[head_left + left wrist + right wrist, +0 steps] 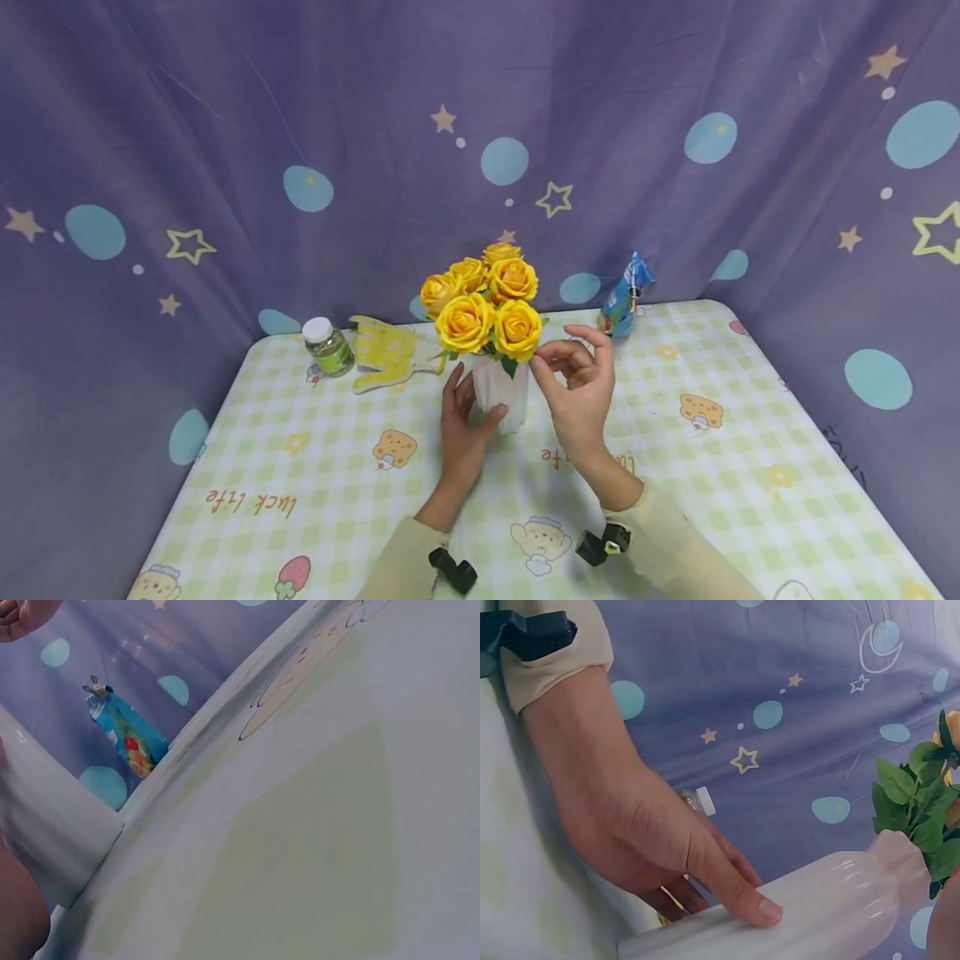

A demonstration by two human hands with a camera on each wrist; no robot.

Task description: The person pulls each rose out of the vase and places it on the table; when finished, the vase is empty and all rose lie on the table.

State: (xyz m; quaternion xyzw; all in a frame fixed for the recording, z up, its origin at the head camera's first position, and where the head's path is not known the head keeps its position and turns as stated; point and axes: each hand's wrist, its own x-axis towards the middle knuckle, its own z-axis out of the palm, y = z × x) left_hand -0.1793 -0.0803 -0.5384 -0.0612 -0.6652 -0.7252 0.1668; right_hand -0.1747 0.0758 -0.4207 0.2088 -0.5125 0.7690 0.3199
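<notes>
A pale, ribbed vase (498, 398) with a ruffled rim stands on the table, holding several yellow roses (465, 322) with green leaves (926, 817). My left hand (461, 425) grips the vase low down, thumb across the front and fingers round the left side; in the right wrist view the left hand (667, 817) shows this from the side. At the bouquet's right, my right hand (581, 400) has thumb and index fingertips together on the edge of the lower right rose (518, 330). Its other fingers are bent, and in the left wrist view it appears only partly, at the top corner.
Behind the left hand lie a yellow and white glove (386, 354) and a jar (330, 348) with a white lid. A blue bag (626, 298), clipped at the top, stands at the back right. A checked cloth (337, 517) covers the table; a purple curtain (375, 167) surrounds it.
</notes>
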